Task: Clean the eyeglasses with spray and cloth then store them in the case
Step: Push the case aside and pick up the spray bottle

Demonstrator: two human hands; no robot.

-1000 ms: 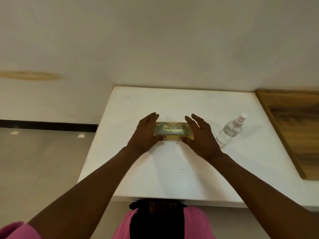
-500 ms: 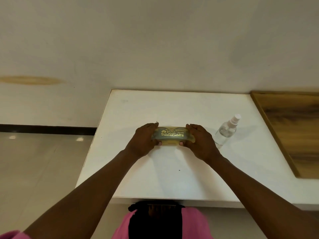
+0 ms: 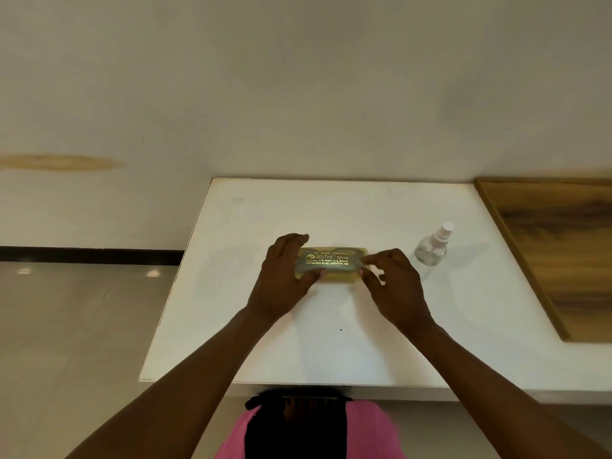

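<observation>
from the head camera, looking down over the person's arms, a white table (image 3: 331,352) fills the middle of the view, and everything sits in relation to the case (image 3: 332,264) lying flat on it. the case is a long, shallow, yellowish translucent box with rounded corners, its lid down; gold lettering runs across the top in several lines, and two darker oval shapes show faintly through the plastic, though what they are is too dim to tell.

the left hand (image 3: 283,279) is wrapped over the left end of the case, fingers curled along its far edge and thumb pressed against the near edge, so that end is pinched between them. the right hand (image 3: 394,286) is at the right end of the case, fingers loosely curled, with thumb and forefinger tips touching the corner there; whether it truly grips the case or only rests against it, i cannot tell.

to the right of the case, just beyond the right hand, a clear spray bottle (image 3: 430,250) with a white nozzle stands tilted in the wide lens. further right of the case a wooden panel (image 3: 563,246) butts up to the table. below the case, at the near edge, pink clothing (image 3: 374,432) shows.
</observation>
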